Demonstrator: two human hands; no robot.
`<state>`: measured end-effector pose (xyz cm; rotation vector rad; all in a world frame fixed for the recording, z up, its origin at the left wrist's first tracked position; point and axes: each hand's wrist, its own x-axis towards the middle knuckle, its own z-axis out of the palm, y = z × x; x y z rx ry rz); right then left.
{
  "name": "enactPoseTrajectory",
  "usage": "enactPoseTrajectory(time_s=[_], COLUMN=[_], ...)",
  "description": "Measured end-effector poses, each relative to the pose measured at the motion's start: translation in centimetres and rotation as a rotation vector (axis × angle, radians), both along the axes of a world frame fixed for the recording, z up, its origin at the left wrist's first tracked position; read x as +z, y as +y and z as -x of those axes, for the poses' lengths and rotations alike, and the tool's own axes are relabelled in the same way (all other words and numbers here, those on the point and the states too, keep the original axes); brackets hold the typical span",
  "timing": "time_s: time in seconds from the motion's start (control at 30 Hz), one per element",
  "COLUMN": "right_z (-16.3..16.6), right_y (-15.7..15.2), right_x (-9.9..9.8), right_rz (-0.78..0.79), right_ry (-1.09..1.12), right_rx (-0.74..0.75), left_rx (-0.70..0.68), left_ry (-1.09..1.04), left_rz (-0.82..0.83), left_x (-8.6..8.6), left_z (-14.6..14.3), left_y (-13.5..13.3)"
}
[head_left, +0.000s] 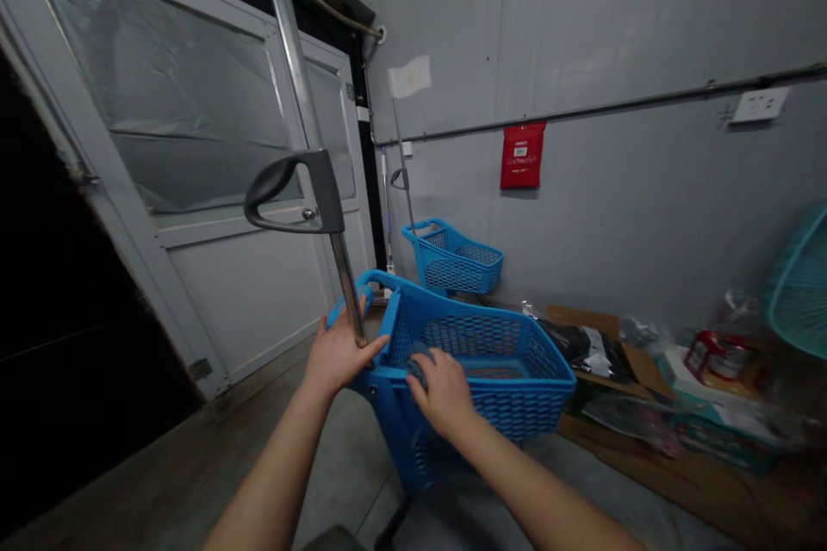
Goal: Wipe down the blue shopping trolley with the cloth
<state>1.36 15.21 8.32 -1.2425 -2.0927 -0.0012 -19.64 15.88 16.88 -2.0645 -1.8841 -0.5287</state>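
Observation:
A blue plastic shopping cart (510, 400) stands in front of me, with a metal pole rising from its handle end and a dark grey loop grip (297, 194) fixed on the pole. My left hand (336, 353) is closed on the cart's handle end at the foot of the pole, its thumb stretched toward the basket. At the near rim of the basket, my right hand (445, 392) presses a bunched grey-blue cloth (419, 362) against the plastic. Part of the cloth is hidden under the fingers.
A second blue cart (458, 263) with a white flag stands by the wall. At right, an open cardboard box (639, 366) and packaged goods lie on flattened cardboard, below a turquoise fan (801, 284). A white door (245, 284) is on the left. A red pouch (522, 157) hangs on the wall.

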Motion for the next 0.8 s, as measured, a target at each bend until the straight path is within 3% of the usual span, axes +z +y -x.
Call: enactPoseTrajectory(time_s=[0.1,0.2,0.3,0.47,0.6,0.63,0.7,0.8], right_z=[3.3,2.6,-1.7,-13.0,-21.1,-22.3,-23.4,-21.7], right_y=[-0.4,0.2,1.1,2.0,2.0,1.9,1.6,1.0], right_x=[1.4,1.2,-0.6,-4.8,-7.8,-8.3,-9.0,-8.9], right_rz=[-0.022,0.003,0.022,-0.044,-0.105,-0.111,-0.123,-0.129], right_ry=[0.014,-0.037,-0.097,-0.186,-0.172,-0.156,-0.126,-0.095], right_rx=[0.123,0.177,0.169,0.099,-0.058,-0.113,-0.211,-0.305], left_rx=[0.006,0.000,-0.011,-0.002,0.166,0.187,0.096,-0.136], left_ry=[0.025,0.032,0.027,0.004,-0.189,-0.243,-0.259,-0.202], left_rz=[-0.029,-0.055,-0.078,-0.117,-0.381,-0.457,-0.493,-0.352], left_x=[0.0,-0.1,-0.2,-0.2,-0.7,-1.0,-1.8,-3.7], left_z=[0.2,0.8,1.8,2.9,1.0,0.0,-2.4,-6.7], left_y=[0.0,0.2,0.8,1.5,-0.5,-1.3,-2.6,-2.9])
